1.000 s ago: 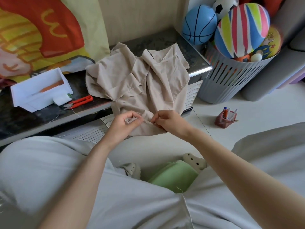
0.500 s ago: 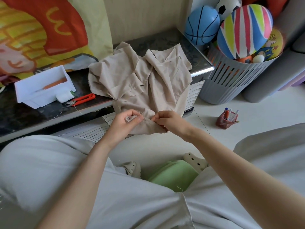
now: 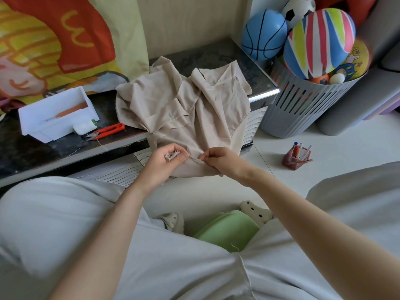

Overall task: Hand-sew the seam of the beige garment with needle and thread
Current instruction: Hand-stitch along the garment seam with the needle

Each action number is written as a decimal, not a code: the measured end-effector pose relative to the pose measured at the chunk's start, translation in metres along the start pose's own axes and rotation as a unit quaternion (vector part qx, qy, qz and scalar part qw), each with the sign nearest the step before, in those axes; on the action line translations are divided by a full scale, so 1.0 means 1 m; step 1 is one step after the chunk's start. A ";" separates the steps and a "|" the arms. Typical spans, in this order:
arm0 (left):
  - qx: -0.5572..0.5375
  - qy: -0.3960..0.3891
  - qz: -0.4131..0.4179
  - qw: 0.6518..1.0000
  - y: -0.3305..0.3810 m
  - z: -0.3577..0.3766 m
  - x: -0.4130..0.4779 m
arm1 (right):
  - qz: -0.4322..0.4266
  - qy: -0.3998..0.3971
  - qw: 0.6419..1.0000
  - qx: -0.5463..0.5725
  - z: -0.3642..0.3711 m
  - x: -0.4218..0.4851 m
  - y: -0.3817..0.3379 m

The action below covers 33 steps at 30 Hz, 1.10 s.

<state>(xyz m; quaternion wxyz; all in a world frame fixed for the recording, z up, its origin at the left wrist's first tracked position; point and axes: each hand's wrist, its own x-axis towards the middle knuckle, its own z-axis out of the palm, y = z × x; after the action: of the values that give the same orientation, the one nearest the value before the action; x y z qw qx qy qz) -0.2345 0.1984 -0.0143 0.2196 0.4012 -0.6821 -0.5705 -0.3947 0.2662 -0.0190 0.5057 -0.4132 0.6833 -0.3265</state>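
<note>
Beige garment drapes off the dark table. My left hand grips its frayed seam end; my right hand pinches the fold just beside. Needle too small to see. Sewing underway, I judge; most seam unsewn.

No word, number or brand name could be read anywhere in the view. The nearest thing to a sign was a yellow looping mark, shaped like a rounded letter "w" or an upturned "M", which stood on the red patch of the cartoon-printed cloth behind the dark counter at the left. The yellow ball in the grey slatted basket bore a small blue cartoon figure and a few stars, too small and blurred to read as lettering.
</note>
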 end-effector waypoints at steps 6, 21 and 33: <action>-0.012 -0.001 0.000 1.000 0.000 0.000 0.000 | 0.004 0.013 1.000 0.001 0.001 0.000 -0.001; 0.003 0.010 0.019 1.000 -0.004 -0.002 0.003 | -0.032 0.009 0.999 0.020 0.002 -0.004 -0.003; -0.044 -0.005 -0.043 0.998 -0.002 -0.001 0.003 | -0.032 -0.015 0.995 0.098 0.009 -0.005 -0.003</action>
<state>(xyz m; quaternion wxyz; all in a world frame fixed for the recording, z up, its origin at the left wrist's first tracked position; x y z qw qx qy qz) -0.2349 0.1954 -0.0165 0.2091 0.4176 -0.6391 -0.6111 -0.3849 0.2689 -0.0173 0.5434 -0.3883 0.6269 -0.4011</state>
